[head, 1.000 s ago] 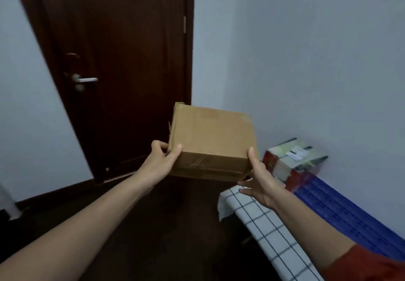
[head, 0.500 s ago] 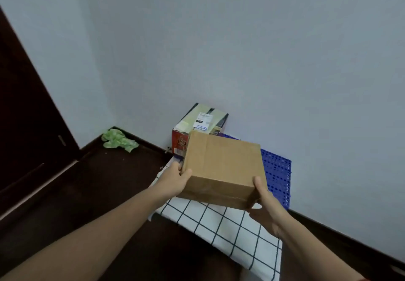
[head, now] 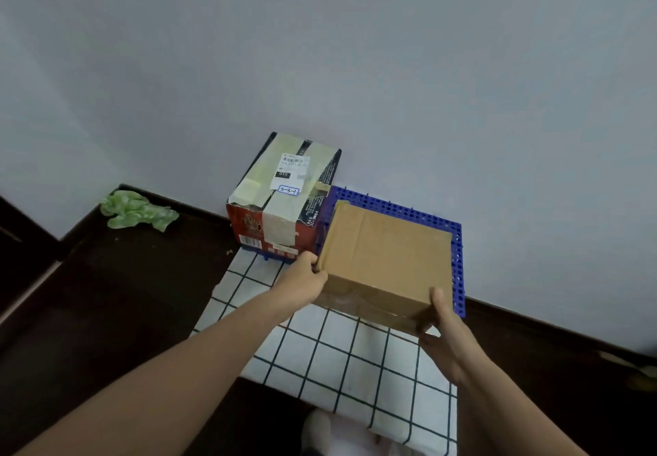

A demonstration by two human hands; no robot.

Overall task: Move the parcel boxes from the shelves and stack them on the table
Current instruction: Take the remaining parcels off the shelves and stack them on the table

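Brown parcel box (head: 385, 260) is gripped between left hand (head: 302, 283) and right hand (head: 442, 334), fingers (head: 310, 260) clamped on its sides, just beside the taped box (head: 284, 199).

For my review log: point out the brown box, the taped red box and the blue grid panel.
brown box (head: 387, 256), head view, middle of top face.
taped red box (head: 281, 199), head view, taped top face.
blue grid panel (head: 455, 270), head view, bare right edge.

Brown box (head: 387, 260) underside hidden; shipping label (head: 292, 170) print too small.
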